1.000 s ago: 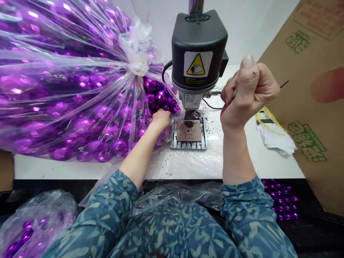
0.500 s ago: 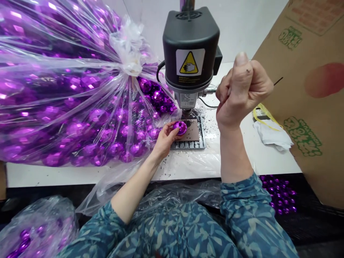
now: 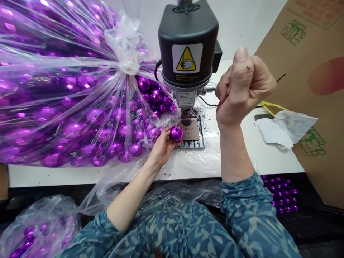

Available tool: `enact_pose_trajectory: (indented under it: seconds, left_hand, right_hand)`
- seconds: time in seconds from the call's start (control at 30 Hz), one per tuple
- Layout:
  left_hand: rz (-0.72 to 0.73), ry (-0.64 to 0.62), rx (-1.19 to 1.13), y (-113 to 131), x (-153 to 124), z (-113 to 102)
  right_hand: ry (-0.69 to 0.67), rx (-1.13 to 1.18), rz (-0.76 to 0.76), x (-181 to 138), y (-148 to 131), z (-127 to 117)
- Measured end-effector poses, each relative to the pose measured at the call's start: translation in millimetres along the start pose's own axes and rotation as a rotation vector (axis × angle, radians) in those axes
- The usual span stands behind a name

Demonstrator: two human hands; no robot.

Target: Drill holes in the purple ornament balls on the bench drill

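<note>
Ball point(image 3: 176, 133) pinched in L hand point(image 3: 162, 147), pulled back off plate point(image 3: 194, 132); R hand point(image 3: 242, 89) fisted on lever point(image 3: 210, 88).

The purple faceted ball point(image 3: 176, 133) is small, round and mirror-shiny. It is pinched in your left hand point(image 3: 161, 147) at the left edge of the drill plate point(image 3: 192, 131), just short of the bit. The press lever point(image 3: 209, 88) is a thin metal rod, mostly hidden inside your closed right hand point(image 3: 242, 89), which is raised beside the machine. Its dark tip pokes out to the right.
</note>
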State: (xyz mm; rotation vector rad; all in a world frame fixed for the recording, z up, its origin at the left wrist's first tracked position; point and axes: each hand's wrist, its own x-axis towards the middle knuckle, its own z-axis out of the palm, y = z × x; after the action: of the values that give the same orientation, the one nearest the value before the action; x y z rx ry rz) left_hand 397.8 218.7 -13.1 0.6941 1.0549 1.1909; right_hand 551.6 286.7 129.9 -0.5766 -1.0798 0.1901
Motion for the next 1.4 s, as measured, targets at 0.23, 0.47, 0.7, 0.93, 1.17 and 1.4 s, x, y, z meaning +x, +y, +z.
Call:
enact_pose_trajectory:
  seconds: [0.23, 0.47, 0.7, 0.93, 1.17, 1.4]
  left_hand:
    - [0.373, -0.006, 0.304, -23.4, 16.5, -1.6]
    - [0.41, 0.006, 0.52, -26.8, 47.8, -8.6]
    - [0.462, -0.002, 0.593, -28.1, 63.4, -7.6]
    - [0.486, -0.009, 0.641, -26.4, 58.8, -2.6]
    - [0.47, -0.001, 0.494, -31.3, 66.9, 0.0]
    - [0.459, -0.048, 0.508, -27.9, 75.2, -3.9]
  right_hand:
    - [0.014, 0.059, 0.012, -0.4, -3.2, 1.5]
    - [0.004, 0.031, -0.025, 0.4, 2.7, -0.7]
    - [-0.031, -0.047, -0.047, 12.9, -0.9, 6.4]
    - [-0.05, 0.044, 0.012, 33.9, 5.5, 17.2]
    - [-0.005, -0.016, 0.134, 40.3, 0.2, 23.9]
    - [-0.011, 0.015, 0.054, 38.6, 5.2, 22.7]
